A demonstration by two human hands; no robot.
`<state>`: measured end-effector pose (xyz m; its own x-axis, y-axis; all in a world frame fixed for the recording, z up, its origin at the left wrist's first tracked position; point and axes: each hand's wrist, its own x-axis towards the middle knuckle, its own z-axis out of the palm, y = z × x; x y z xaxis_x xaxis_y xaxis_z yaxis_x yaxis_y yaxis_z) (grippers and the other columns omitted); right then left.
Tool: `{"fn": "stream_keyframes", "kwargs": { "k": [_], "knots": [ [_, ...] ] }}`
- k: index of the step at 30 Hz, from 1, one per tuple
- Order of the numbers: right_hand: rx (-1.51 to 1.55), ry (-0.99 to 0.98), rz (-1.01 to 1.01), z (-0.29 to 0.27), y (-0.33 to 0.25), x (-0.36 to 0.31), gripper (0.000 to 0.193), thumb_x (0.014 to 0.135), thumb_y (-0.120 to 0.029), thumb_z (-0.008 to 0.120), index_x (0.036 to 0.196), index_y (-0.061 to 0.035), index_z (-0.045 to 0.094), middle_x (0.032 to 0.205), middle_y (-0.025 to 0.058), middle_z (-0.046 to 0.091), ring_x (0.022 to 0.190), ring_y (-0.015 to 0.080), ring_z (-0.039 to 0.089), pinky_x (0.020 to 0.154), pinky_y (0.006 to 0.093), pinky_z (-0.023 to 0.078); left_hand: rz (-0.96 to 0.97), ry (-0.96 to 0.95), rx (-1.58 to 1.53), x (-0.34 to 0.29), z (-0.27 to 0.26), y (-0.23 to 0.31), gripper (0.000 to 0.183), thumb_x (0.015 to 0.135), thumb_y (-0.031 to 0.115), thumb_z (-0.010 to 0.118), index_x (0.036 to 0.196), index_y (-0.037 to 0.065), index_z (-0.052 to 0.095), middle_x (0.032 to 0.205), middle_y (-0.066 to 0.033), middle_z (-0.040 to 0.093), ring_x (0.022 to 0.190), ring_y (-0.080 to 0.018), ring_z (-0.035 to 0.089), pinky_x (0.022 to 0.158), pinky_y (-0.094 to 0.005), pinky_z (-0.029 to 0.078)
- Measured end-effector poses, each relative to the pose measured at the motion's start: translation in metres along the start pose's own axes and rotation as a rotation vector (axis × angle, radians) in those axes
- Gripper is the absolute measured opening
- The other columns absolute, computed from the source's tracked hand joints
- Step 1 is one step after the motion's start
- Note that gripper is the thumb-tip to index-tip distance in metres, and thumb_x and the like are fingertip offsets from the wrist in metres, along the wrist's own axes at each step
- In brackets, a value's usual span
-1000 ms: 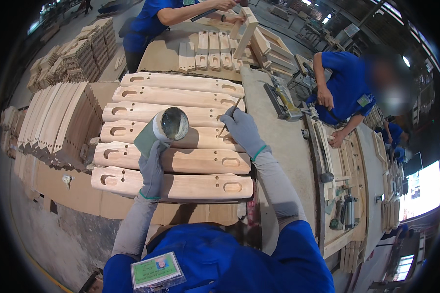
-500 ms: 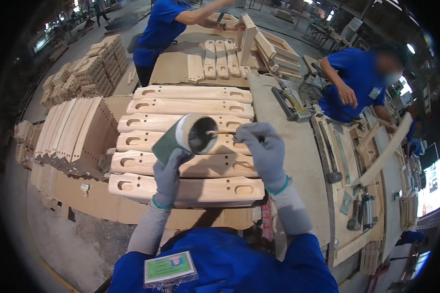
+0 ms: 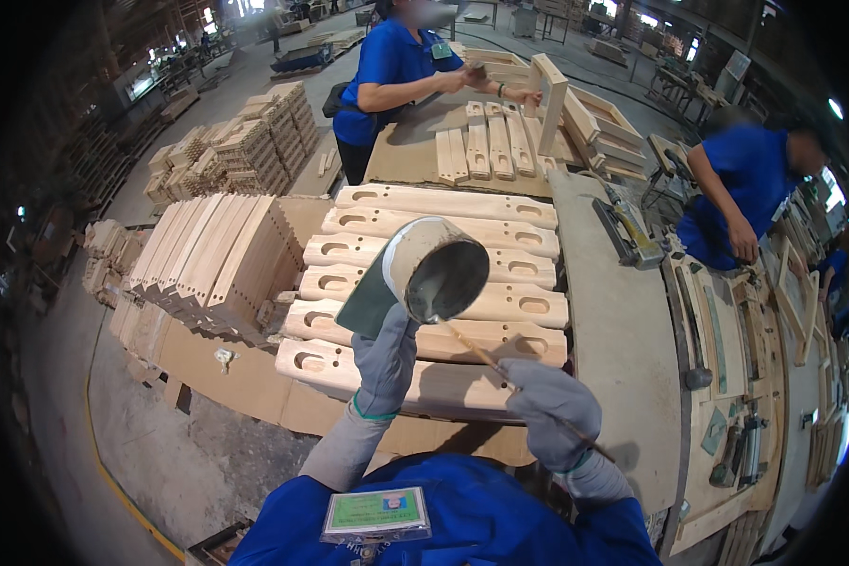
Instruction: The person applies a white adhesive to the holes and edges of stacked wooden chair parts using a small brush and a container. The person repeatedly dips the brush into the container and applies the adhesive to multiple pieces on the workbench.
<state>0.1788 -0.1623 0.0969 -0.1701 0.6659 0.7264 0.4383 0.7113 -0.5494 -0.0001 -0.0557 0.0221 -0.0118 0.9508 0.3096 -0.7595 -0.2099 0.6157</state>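
Note:
My left hand [image 3: 387,363], in a grey glove, is closed around a dark green can [image 3: 366,297] with a pale band at its rim. The can is tilted, its mouth turned toward me and to the right, and whitish stuff coats part of its inside. Between the gloved fingers of my right hand [image 3: 558,413] is a thin wooden stick [image 3: 472,346]; its far tip is at the can's lower rim. Beneath both hands lies a row of pale wooden slats [image 3: 448,198] with oval slots and small holes near their ends.
Stacked curved wooden pieces [image 3: 212,250] stand at the left on cardboard [image 3: 208,363]. Across the table a co-worker [image 3: 387,80] handles a wooden frame [image 3: 550,104]. Another co-worker [image 3: 740,189] is at the right bench, near a nail-gun-like tool [image 3: 632,231].
My right hand has come down and nearer to me, drawing the stick from inside the can to its lower rim. The view has shifted, so the surroundings sit further right.

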Motion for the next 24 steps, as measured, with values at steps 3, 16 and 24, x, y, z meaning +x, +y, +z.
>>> {"fn": "stream_keyframes", "kwargs": {
  "k": [3,16,24],
  "knots": [
    [0.066,0.141,0.047,0.010,0.004,0.000,0.012,0.078,0.002,0.063,0.089,0.0010,0.060,0.094,0.0219,0.063,0.085,0.0348,0.065,0.075,0.0384,0.053,-0.010,-0.089,-0.051,-0.002,0.016,0.011,0.033,0.090,0.000,0.047,0.123,0.000,0.048,0.121,-0.0100,0.054,0.108,-0.0171,0.055,0.092,-0.0303,0.046],
    [0.260,0.400,0.576,-0.011,0.112,0.072,0.010,0.083,-0.006,0.061,0.082,0.0026,0.056,0.072,0.0093,0.062,0.064,0.0128,0.060,0.059,0.0260,0.052,-0.137,0.088,0.209,0.055,-0.018,-0.049,0.025,0.091,0.010,0.053,0.110,-0.005,0.053,0.099,-0.0094,0.059,0.087,-0.0165,0.060,0.081,-0.0290,0.052],
    [-0.004,0.094,0.773,-0.006,0.221,0.093,0.025,0.083,-0.022,0.062,0.087,0.0030,0.059,0.071,0.0088,0.062,0.060,0.0123,0.060,0.055,0.0240,0.052,-0.248,0.175,0.200,0.104,-0.071,-0.103,0.030,0.089,0.011,0.055,0.114,-0.005,0.051,0.108,-0.0086,0.056,0.098,-0.0142,0.055,0.084,-0.0230,0.047]
  ]
}}
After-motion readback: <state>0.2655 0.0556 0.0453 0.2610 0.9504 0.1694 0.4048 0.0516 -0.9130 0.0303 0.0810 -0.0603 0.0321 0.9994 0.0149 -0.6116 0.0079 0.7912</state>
